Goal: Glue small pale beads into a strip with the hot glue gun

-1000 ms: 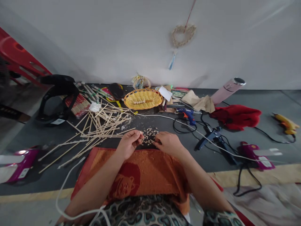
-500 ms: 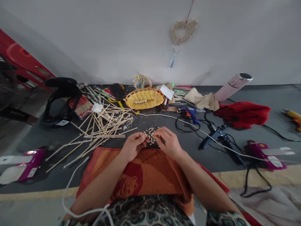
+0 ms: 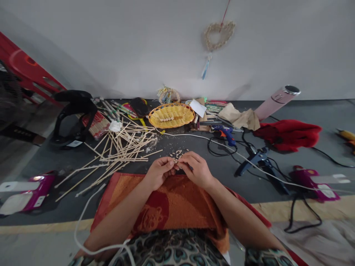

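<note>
My left hand (image 3: 161, 170) is closed in a pinch, its thumb and fingertips pressed together on something too small to name. Against it, my right hand (image 3: 195, 168) pinches as well, its fingertips meeting the left ones. What sits between them is mostly hidden. Just beyond the fingertips, several short cut pieces of pale stick (image 3: 177, 152) lie scattered on the dark table (image 3: 155, 184). An orange-red towel (image 3: 177, 207) spreads over the lap and table edge under both wrists.
Left of the hands lies a heap of long thin sticks (image 3: 122, 144). A yellow woven basket (image 3: 172, 112) stands behind, holding small pale pieces. To the right are a blue glue gun (image 3: 226, 135), blue-handled pliers (image 3: 253, 160), a red cloth (image 3: 288, 135) and a pink flask (image 3: 277, 102). A white cable (image 3: 191, 135) crosses the table.
My right hand has moved a little left and down, away from the cut pieces, and its fingertips now meet those of my left hand.
</note>
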The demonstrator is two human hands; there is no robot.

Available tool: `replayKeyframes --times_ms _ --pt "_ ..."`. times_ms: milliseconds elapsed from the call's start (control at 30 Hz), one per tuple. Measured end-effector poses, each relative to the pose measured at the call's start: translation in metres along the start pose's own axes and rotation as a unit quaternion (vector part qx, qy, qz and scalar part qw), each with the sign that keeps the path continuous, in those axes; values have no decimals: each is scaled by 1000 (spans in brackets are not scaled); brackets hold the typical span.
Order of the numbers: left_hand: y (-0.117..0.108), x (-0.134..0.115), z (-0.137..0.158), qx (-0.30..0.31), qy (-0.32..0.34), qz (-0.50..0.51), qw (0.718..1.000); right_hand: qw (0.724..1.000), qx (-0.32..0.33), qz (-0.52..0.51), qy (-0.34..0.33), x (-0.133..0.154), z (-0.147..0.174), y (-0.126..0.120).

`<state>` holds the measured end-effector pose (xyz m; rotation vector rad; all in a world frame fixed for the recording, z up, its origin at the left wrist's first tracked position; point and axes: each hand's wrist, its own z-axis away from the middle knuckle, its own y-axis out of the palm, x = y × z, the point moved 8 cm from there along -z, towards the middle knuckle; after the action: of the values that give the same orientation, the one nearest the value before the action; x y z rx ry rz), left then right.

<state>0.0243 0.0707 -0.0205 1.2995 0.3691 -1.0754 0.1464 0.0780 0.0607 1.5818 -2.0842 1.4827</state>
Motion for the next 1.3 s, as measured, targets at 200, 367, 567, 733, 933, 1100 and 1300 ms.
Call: replayKeyframes --times_ms 200,367,567,733,933,1100,1300 --pt "0 -2 0 -3 3 2 1000 1000 0 5 -14 3 1 -2" --pt "-1 -1 -1 4 8 -11 1000 999 9 28 -30 4 2 0" --pt "-3 -1 -1 -3 8 -25 1000 999 10 38 -30 5 1 1" --pt "-4 -2 -1 -15 7 -35 999 999 12 35 -28 5 1 1" --pt "-7 -1 -2 -20 8 -43 999 999 21 37 -32 4 2 4" --pt "-6 -1 -2 -14 4 -40 999 1000 16 16 -20 3 2 2" --pt "0 0 1 19 -35 -15 999 989 9 -139 51 -7 1 -9"
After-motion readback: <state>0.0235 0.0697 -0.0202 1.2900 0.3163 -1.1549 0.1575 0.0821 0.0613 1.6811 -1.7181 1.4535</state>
